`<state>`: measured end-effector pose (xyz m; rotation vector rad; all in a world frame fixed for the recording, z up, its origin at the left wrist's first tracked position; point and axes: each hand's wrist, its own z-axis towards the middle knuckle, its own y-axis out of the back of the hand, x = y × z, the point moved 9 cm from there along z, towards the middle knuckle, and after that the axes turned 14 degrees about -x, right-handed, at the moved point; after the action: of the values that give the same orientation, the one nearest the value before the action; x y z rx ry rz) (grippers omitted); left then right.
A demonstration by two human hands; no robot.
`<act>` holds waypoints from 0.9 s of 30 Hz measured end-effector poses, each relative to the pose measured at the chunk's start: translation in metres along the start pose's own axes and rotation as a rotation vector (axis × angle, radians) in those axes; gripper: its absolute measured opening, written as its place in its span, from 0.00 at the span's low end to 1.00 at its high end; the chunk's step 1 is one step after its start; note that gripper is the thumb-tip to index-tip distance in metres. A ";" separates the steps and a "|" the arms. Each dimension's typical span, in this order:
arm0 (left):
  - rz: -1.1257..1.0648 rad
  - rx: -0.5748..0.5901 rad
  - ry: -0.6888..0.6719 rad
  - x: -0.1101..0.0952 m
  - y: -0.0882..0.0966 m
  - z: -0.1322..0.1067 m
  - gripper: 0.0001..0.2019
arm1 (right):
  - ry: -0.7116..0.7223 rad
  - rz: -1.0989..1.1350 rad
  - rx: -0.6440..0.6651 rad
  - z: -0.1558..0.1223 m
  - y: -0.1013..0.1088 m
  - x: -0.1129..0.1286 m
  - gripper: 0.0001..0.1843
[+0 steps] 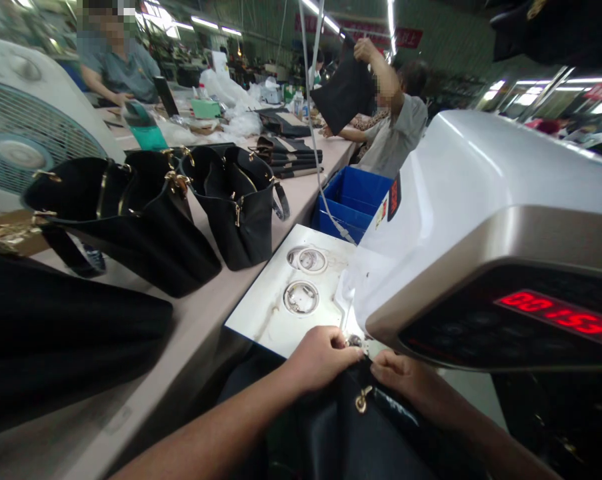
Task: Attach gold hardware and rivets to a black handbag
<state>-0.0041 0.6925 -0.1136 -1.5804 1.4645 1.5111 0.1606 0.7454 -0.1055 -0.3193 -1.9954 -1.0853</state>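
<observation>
A black handbag (331,427) with gold hardware hangs in front of me, its top edge held up at the working end of a white machine (461,173). My left hand (321,357) is closed on the bag's edge, thumb and forefinger by a small metal part of the machine. Just to the right, my right hand (401,373) pinches the same edge. Between and below the hands a gold ring fitting (362,403) shows on the bag. The machine's head hides part of the spot where the edge meets it. Red digits glow on its dark display (555,317).
Finished-looking black handbags (235,220) stand on the long table (195,347) at left, near a white fan (21,127). Two round dishes sit in the machine's white plate (265,303). A blue bin (353,200) is behind it. Co-workers sit farther back, one raising a black panel (343,90).
</observation>
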 end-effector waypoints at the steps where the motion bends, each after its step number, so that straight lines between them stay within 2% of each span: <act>1: 0.001 0.007 0.002 0.002 0.002 -0.005 0.16 | 0.002 0.006 0.014 -0.005 -0.005 0.002 0.21; 3: -0.014 0.007 0.012 0.005 0.007 -0.017 0.16 | 0.015 0.006 0.012 -0.017 -0.013 0.008 0.20; 6: -0.057 -0.014 0.025 0.004 0.016 -0.036 0.17 | 0.050 -0.017 -0.064 -0.039 -0.014 0.022 0.19; 9: -0.107 0.010 0.028 -0.003 0.020 -0.059 0.18 | 0.078 -0.038 -0.119 -0.063 -0.012 0.036 0.18; 13: -0.274 0.065 -0.009 -0.017 0.021 -0.094 0.21 | 0.106 -0.012 -0.122 -0.094 -0.007 0.053 0.18; 15: -0.315 0.047 -0.088 -0.029 0.029 -0.113 0.21 | 0.128 0.013 -0.127 -0.110 -0.001 0.063 0.20; 18: -0.278 -0.006 -0.324 -0.061 0.050 -0.148 0.15 | 0.204 0.030 -0.118 -0.136 0.013 0.081 0.21; 20: -0.224 -0.031 -0.522 -0.087 0.064 -0.177 0.10 | 0.272 0.016 -0.121 -0.153 0.022 0.094 0.17; 22: -0.153 -0.041 -0.667 -0.105 0.074 -0.205 0.06 | 0.323 -0.017 -0.190 -0.166 0.035 0.104 0.12; 25: -0.039 -0.052 -0.751 -0.109 0.081 -0.235 0.06 | 0.397 -0.066 -0.334 -0.181 0.048 0.116 0.11; 27: 0.001 -0.057 -0.717 -0.100 0.082 -0.246 0.08 | 0.435 -0.062 -0.374 -0.188 0.048 0.121 0.11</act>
<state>0.0331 0.4835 0.0657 -0.8964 1.0085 1.8629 0.2132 0.6072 0.0693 -0.1925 -1.4251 -1.4327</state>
